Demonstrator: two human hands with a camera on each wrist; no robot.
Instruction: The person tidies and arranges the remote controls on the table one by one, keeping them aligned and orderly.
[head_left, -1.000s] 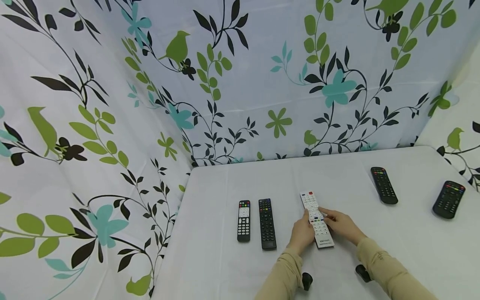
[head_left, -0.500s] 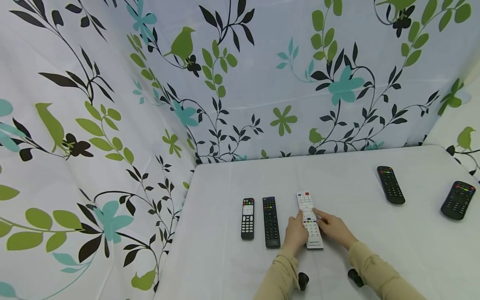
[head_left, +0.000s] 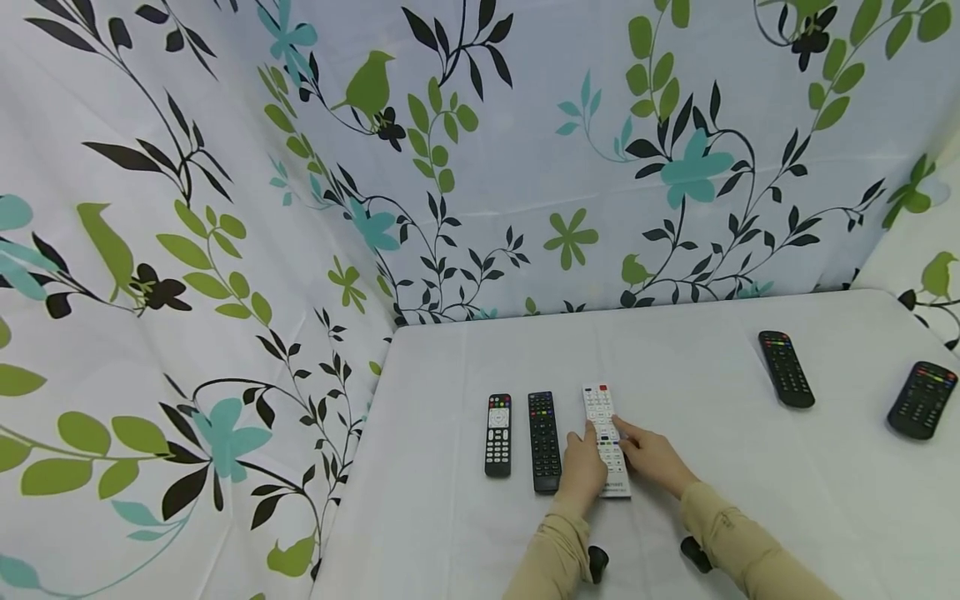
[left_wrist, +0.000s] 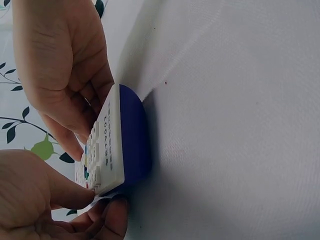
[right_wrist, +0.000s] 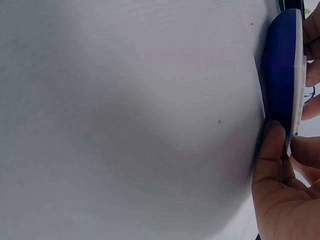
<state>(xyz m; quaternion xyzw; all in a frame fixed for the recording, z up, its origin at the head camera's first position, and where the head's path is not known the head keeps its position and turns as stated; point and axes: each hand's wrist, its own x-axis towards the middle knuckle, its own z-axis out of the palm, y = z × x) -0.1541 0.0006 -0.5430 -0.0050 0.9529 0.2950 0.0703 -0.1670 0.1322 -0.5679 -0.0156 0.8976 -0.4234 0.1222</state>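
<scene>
Likely light, rigid, smooth plastic: white remote [head_left: 606, 440] flat on counter [head_left: 712, 392], left hand [head_left: 581, 471] at 9 o'clock, right hand [head_left: 651, 459] at 3, fingers pinching its long edges.

The head camera looks forward and down from well back, taking in the whole white table [head_left: 750, 500] and the flowered cloth walls. Both wrist cameras sit very close at table level, facing sideways across the cloth. All three share the white remote [head_left: 606, 440] [left_wrist: 112, 145] [right_wrist: 285, 65]
</scene>
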